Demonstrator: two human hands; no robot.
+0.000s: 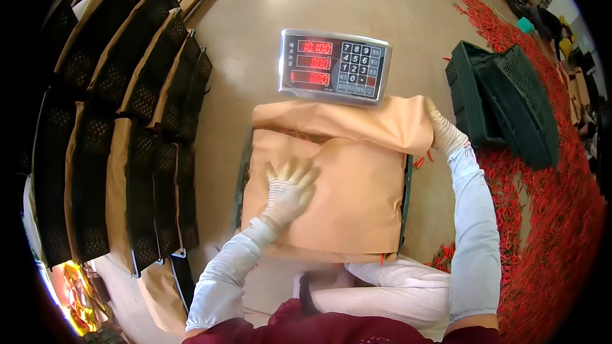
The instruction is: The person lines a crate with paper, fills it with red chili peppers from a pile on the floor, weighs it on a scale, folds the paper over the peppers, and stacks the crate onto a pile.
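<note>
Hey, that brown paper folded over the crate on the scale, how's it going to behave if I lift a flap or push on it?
The brown paper probably stays floppy yet holds a crease: its far flap stands folded where the right hand grips it. It likely gives under pressure, since it dents around the left hand. It looks thin, so it may tear on the crate rim.

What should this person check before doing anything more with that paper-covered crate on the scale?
1. Left hand flat on the brown paper: ok.
2. Right hand at the far right paper flap: ok.
3. Paper covers the crate fully: not ok, red chillies poke out at the right edge.
4. Scale display lit: ok.
5. Reading steady: cannot tell.
</note>
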